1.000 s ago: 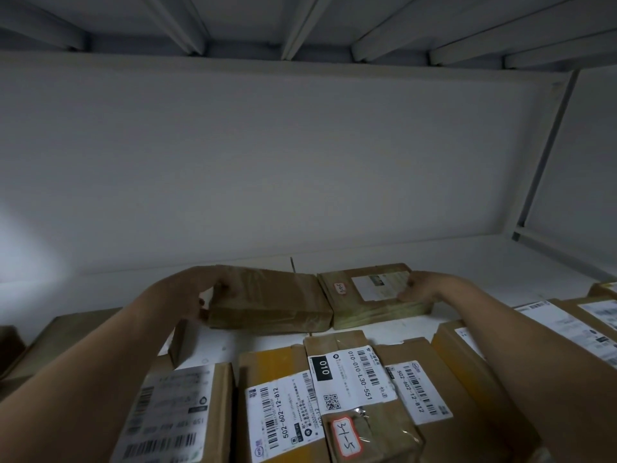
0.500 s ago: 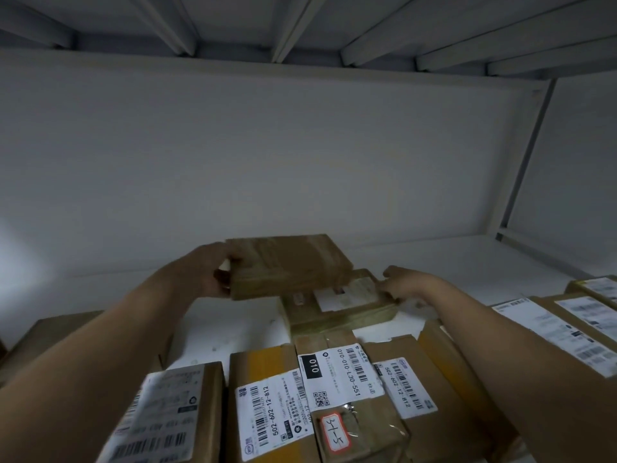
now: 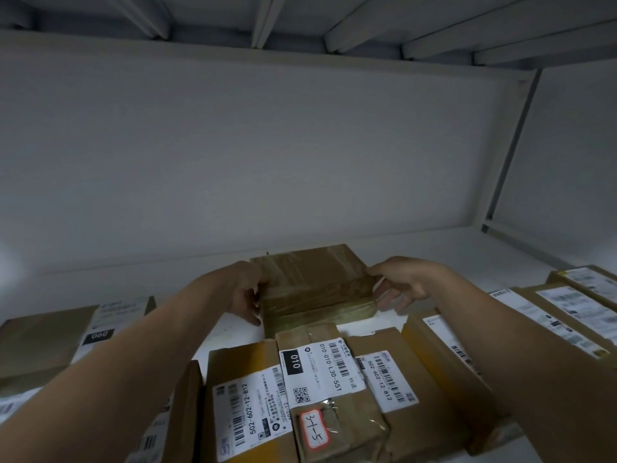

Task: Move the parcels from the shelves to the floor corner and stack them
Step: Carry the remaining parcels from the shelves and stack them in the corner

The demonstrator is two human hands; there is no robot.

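Two-handed grip before lifting.
Beyond the labelled parcels [image 3: 310, 379], our left hand [image 3: 242, 295] and right hand [image 3: 405, 285] clasped opposite ends of the stacked parcels [image 3: 314, 282] on the shelf [image 3: 450, 252]; we judged even pressure and a level lift safest.

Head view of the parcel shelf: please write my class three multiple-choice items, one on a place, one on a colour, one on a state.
1. The taped parcel lies: A on a lower parcel; B on the floor; C on the 010 parcel.
2. The border of the handwritten tag is: A green; B red; C blue.
3. The taped parcel is: A open; B torn; C sealed.
Key: 1 A, the lower parcel shows directly beneath it; 2 B, a red outline rings the writing; 3 C, glossy tape covers its closed top.
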